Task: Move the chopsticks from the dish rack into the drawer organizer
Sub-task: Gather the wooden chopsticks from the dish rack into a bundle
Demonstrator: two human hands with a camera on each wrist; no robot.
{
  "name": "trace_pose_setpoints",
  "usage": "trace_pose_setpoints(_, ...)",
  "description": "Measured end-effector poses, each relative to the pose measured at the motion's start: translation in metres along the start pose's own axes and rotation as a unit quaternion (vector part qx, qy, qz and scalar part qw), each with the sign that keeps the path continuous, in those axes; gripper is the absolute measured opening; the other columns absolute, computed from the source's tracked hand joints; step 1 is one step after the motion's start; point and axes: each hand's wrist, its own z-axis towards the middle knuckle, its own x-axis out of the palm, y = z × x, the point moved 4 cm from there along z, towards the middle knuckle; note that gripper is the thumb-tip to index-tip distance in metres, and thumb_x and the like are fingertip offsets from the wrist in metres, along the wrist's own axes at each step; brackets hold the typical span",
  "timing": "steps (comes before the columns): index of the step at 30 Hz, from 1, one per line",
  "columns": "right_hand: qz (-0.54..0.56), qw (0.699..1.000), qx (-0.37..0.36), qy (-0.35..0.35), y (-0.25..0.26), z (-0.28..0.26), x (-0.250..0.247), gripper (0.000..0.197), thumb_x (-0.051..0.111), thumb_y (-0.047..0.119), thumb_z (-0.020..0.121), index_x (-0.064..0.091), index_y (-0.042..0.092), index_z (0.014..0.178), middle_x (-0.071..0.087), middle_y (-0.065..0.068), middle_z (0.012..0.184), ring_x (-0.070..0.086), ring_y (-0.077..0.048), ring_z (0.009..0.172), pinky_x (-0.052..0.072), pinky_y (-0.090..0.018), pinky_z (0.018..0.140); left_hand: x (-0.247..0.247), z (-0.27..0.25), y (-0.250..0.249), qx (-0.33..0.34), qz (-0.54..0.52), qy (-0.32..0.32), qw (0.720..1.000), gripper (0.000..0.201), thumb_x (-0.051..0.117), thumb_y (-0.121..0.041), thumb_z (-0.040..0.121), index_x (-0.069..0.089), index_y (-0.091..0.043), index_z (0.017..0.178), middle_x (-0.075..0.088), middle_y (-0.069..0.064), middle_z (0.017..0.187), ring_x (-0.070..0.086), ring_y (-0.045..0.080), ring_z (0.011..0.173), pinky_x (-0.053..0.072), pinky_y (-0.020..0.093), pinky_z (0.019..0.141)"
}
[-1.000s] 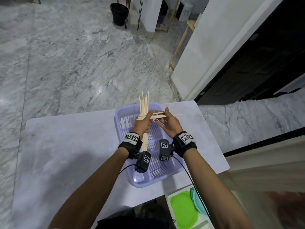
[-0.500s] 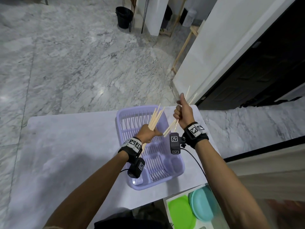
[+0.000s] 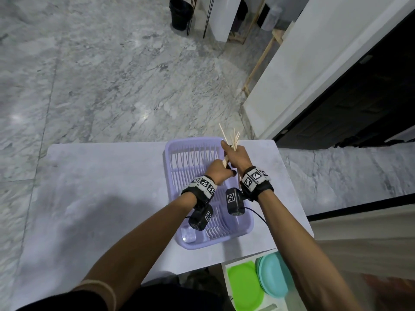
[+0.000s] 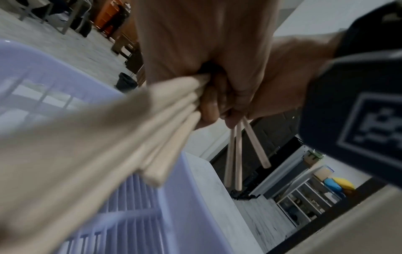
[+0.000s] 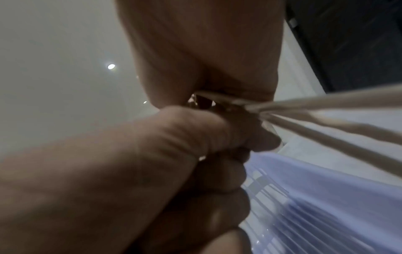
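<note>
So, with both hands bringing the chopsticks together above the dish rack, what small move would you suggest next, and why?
Probably merge both bunches into the right hand. The left hand holds its own chopsticks right against it, above the dish rack, so one grip would free a hand for the drawer.

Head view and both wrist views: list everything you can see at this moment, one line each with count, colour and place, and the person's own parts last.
chopsticks: a bundle, count unclear, pale wood, held above the rack's far right corner.
dish rack: one, lilac plastic, on the table's right part.
table: one, pale grey marble look, under the rack.
plates: a green one and a teal stack, in an open white compartment below the table's near right edge.
bucket: one, black, on the far floor.
left hand: grips the bundle low down.
right hand: grips the bundle higher up.
</note>
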Motion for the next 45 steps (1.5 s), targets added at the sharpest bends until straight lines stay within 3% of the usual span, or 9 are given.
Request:
trace_pose_setpoints(4,0.037,0.999,-0.014,-0.010,0.001,0.001,0.004,0.044,0.052,0.043,0.097,0.051,0.012,0.066,0.049,-0.003,0.062,0.044,-0.017,0.053,0.036,-0.027,0.055,0.003,-0.005,-0.004,0.017,-0.009,-0.008,1.000,0.008,0.063,-0.004,0.083,0.057,-0.002,0.088,0.057,0.011,0.070,0.056,0.029,0.064,0.047,0.032,0.054)
trace_pose_setpoints(9,0.064,0.998,-0.013,-0.011,0.001,0.003,0.004,0.051,0.047,0.046,0.098,0.046,0.013,0.060,0.048,-0.002,0.057,0.044,-0.015,0.050,0.038,-0.025,0.052,0.002,-0.007,0.000,0.050,-0.045,0.001,0.998,0.056,0.067,0.001,0.077,0.043,-0.004,0.128,0.062,0.019,0.117,0.064,0.032,0.100,0.055,0.043,0.079)
trace_pose_setpoints(11,0.099,0.995,-0.013,-0.013,0.001,0.005,0.002,0.052,0.049,0.047,0.097,0.045,0.013,0.058,0.048,-0.001,0.052,0.049,-0.017,0.051,0.045,-0.026,0.058,-0.002,-0.009,0.003,0.051,-0.051,0.004,0.997,0.057,0.067,-0.003,0.080,0.039,-0.006,0.131,0.059,0.012,0.118,0.062,0.028,0.092,0.055,0.038,0.070)
trace_pose_setpoints(15,0.240,0.970,-0.031,-0.037,0.014,0.014,-0.017,0.047,0.052,0.045,0.097,0.040,0.016,0.063,0.036,0.007,0.042,0.043,-0.014,0.042,0.055,-0.034,0.062,-0.007,-0.017,0.028,0.050,-0.024,0.055,0.997,0.051,0.064,-0.019,0.089,0.036,-0.009,0.129,0.052,0.005,0.100,0.054,0.017,0.075,0.046,0.027,0.060)
trace_pose_setpoints(18,0.319,0.944,-0.038,-0.070,0.026,0.021,-0.030,0.048,0.051,0.046,0.097,0.033,0.022,0.059,0.026,0.008,0.045,0.026,-0.011,0.041,0.039,-0.025,0.046,-0.010,-0.020,0.044,0.039,-0.099,0.049,0.993,0.044,0.062,-0.038,0.091,0.045,-0.011,0.122,0.058,0.004,0.093,0.056,0.016,0.071,0.048,0.027,0.062)
trace_pose_setpoints(23,0.371,0.924,-0.025,-0.089,0.015,0.021,-0.015,0.050,0.053,0.046,0.096,0.031,0.022,0.058,0.024,0.007,0.045,0.022,-0.012,0.043,0.033,-0.024,0.044,-0.009,-0.021,0.053,0.100,-0.119,-0.088,0.984,0.029,0.063,-0.014,0.091,0.060,0.001,0.115,0.066,0.022,0.098,0.051,0.008,0.068,0.038,0.004,0.052)
trace_pose_setpoints(29,0.421,0.895,-0.026,-0.148,0.014,0.029,-0.039,0.045,0.055,0.048,0.094,0.036,0.022,0.063,0.025,0.006,0.045,0.023,-0.011,0.041,0.032,-0.021,0.041,-0.008,-0.016,0.037,0.065,-0.169,-0.082,0.980,0.032,0.066,-0.045,0.087,0.059,-0.014,0.079,0.058,-0.004,0.068,0.053,0.005,0.058,0.037,0.012,0.051)
trace_pose_setpoints(33,0.429,0.881,-0.031,-0.197,0.020,0.037,-0.067,0.048,0.057,0.049,0.093,0.037,0.019,0.060,0.030,0.003,0.044,0.027,-0.012,0.037,0.031,-0.020,0.040,-0.018,-0.012,0.033,0.050,-0.153,-0.067,0.985,0.059,0.054,-0.061,0.088,0.063,-0.003,0.091,0.059,0.001,0.079,0.054,0.011,0.067,0.038,0.023,0.060)
trace_pose_setpoints(45,0.031,0.999,-0.017,0.032,-0.021,0.007,0.004,0.032,0.079,0.039,0.077,0.061,0.015,0.069,0.032,0.004,0.046,0.024,-0.010,0.037,0.025,-0.019,0.041,-0.072,0.006,-0.017,-0.017,-0.470,-0.072,0.879,0.090,0.035,-0.086,0.076,0.060,-0.002,0.098,0.045,0.003,0.059,0.027,0.011,0.041,0.020,0.020,0.037)
